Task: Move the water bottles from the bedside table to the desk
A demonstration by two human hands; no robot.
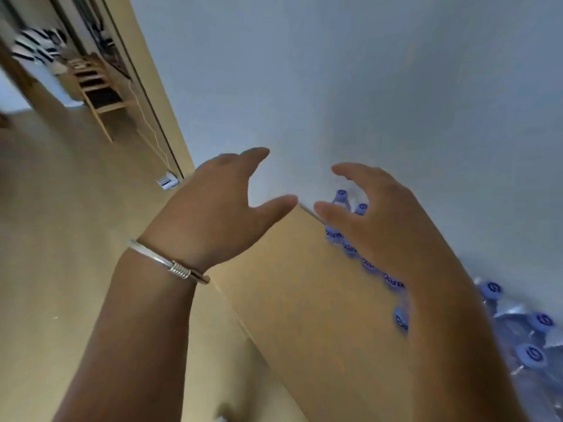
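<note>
Several clear water bottles (518, 339) with blue caps and blue labels stand in a row on a tan wooden surface (304, 300) against the pale wall. My right hand (380, 220) hovers over the far end of the row with fingers spread, holding nothing, and hides some bottles. My left hand (219, 208), a silver bangle on its wrist, is raised to the left of the bottles with fingers relaxed and apart. It holds nothing. The view is tilted and blurred.
The pale wall (365, 86) runs behind the bottles. At upper left a mirror or doorway (61, 62) shows a wooden shelf unit and a striped garment. A white charger (167, 181) with a cable lies near the wall edge. Tan floor (45, 239) spreads at left.
</note>
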